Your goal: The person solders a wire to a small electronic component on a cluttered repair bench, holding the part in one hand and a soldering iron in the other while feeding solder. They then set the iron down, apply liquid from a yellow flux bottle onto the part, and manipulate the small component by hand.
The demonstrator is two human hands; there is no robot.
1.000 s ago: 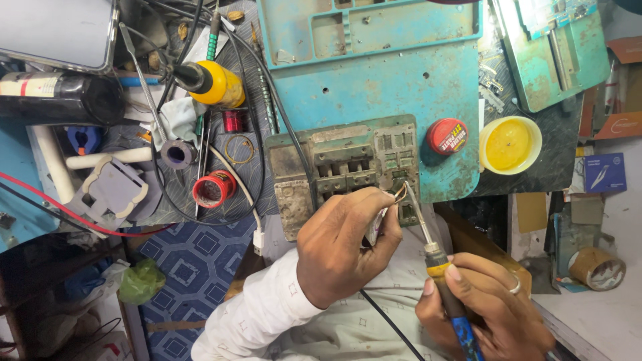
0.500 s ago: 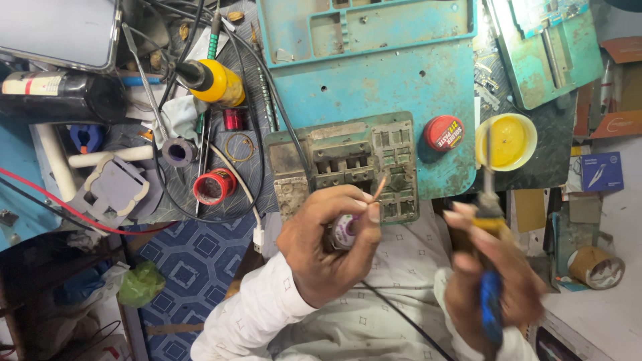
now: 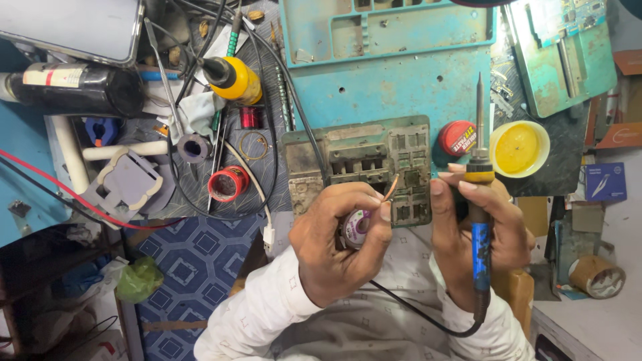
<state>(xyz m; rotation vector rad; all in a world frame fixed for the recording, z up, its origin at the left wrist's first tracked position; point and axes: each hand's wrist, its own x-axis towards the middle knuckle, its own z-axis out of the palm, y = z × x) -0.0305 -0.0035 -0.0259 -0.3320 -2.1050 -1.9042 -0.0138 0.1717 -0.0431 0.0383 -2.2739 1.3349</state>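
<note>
Left hand: clenched round a small braid spool, copper end pinched up for reach
Right hand: grasps soldering iron upright, tip clear of board
Circuit fixture: just beyond both hands
Round tins: red, yellow, right
Blue box: far right

Bright, even light; sharp, shadowless.

Left hand pinching a spool of copper braid; right hand gripping a blue-handled soldering iron upright over the cluttered surface.
</note>
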